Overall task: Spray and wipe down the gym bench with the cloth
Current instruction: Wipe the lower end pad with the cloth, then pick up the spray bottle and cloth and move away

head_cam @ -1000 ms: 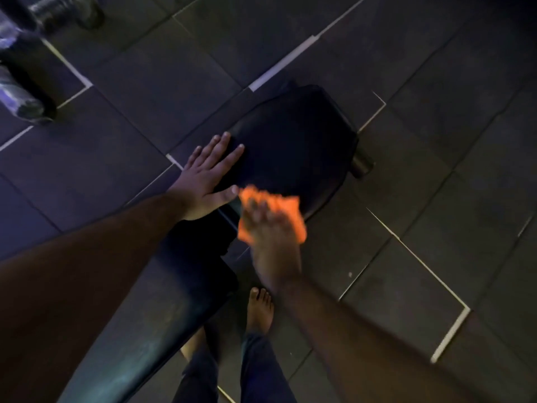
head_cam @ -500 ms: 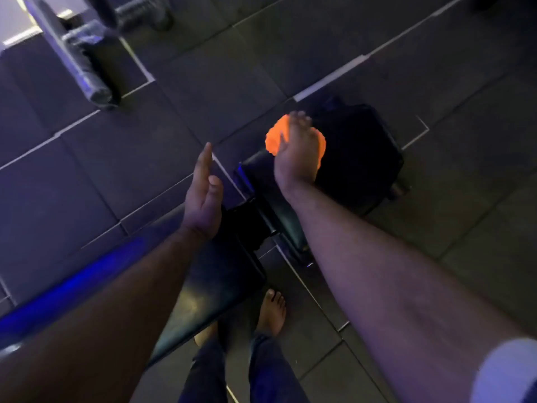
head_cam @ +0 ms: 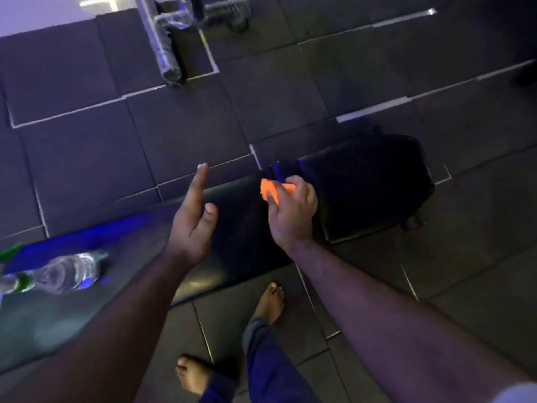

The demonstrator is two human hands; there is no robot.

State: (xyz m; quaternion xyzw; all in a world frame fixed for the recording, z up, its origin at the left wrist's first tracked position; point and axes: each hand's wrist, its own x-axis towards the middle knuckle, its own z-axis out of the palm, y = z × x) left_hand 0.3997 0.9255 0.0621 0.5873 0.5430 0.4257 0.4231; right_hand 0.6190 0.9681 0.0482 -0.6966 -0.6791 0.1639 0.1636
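The black padded gym bench (head_cam: 372,193) runs from lower left to the right of centre, with a gap between its long pad and its seat pad. My right hand (head_cam: 293,213) grips the bunched orange cloth (head_cam: 268,190) over that gap, at the end of the long pad. My left hand (head_cam: 191,216) hovers edge-on above the long pad, fingers straight, holding nothing. A clear plastic bottle with green parts (head_cam: 61,271) lies on the bench's left part.
Dark rubber floor tiles with pale seams surround the bench. A wrapped metal equipment leg (head_cam: 165,50) stands at the top centre. My bare feet (head_cam: 270,301) are on the floor just in front of the bench.
My right hand has drawn the cloth back from the seat pad's far edge to the gap between pads. My left hand lifted off the bench. The view shifted left, revealing the bottle.
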